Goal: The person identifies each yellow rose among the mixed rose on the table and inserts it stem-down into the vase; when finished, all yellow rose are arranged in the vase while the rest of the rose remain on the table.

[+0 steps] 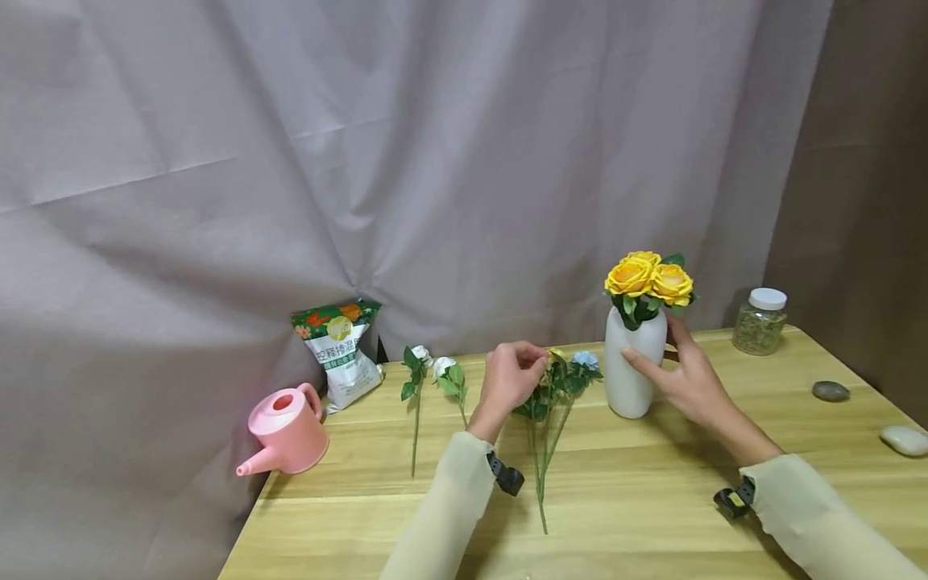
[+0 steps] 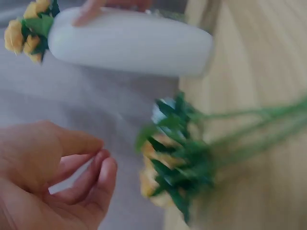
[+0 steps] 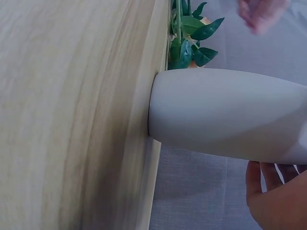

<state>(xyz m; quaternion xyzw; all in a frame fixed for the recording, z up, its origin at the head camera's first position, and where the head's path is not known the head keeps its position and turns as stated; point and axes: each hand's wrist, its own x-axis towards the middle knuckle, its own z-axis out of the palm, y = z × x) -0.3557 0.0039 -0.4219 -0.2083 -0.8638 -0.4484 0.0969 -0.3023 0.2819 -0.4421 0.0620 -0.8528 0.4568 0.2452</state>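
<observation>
A white vase stands upright on the table, with several yellow roses in its mouth. My right hand grips it from the right, thumb on the front and fingers behind. In the right wrist view, those fingers lie along the vase wall. My left hand is curled, thumb and fingertips meeting with nothing between them. It is beside the heads of loose flower stems lying on the table. Among these stems are a blue flower and yellow flowers, partly covered by leaves.
Left of these lie two white roses on stems. A printed bag and a pink watering can stand at the table's left edge. To the right are a white-lidded jar, a dark stone and a pale stone. Grey cloth hangs behind.
</observation>
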